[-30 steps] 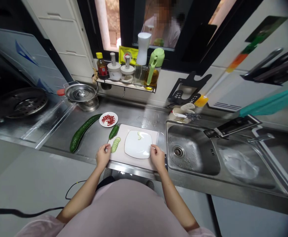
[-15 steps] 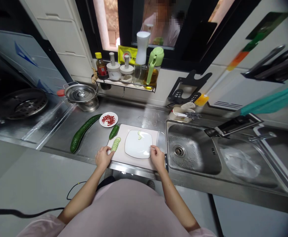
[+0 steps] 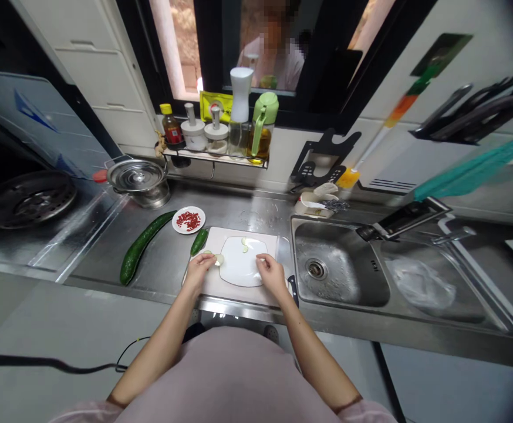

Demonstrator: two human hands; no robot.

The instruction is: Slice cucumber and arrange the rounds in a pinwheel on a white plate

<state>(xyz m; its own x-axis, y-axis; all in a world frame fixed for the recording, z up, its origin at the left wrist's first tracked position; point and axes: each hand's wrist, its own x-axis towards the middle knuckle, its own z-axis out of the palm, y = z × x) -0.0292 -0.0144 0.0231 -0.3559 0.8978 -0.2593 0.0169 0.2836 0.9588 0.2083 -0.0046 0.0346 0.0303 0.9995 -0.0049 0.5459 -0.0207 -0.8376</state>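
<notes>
My left hand (image 3: 199,271) pinches a thin pale cucumber slice (image 3: 219,259) at the left edge of a white plate (image 3: 241,271). Close to the plate's right rim is my right hand (image 3: 272,272), thumb and fingers pressed together; whether anything is between them cannot be made out. Two cucumber pieces (image 3: 245,245) lie near the plate's far edge. Under the plate is a pale cutting board (image 3: 216,289). My left hand mostly covers the row of cut slices on the board. Just beyond it rests a short cucumber end (image 3: 199,241).
A long cucumber (image 3: 144,247) and a small dish of chopped red pieces (image 3: 189,220) lie left. A knife handle (image 3: 293,289) shows by the board's right side. Further right is the sink (image 3: 340,288). A steel pot (image 3: 151,194) and a condiment rack (image 3: 216,157) stand behind.
My left hand has moved from the slice row to the plate's left edge and now holds a slice. My right hand has shifted slightly away from me along the rim.
</notes>
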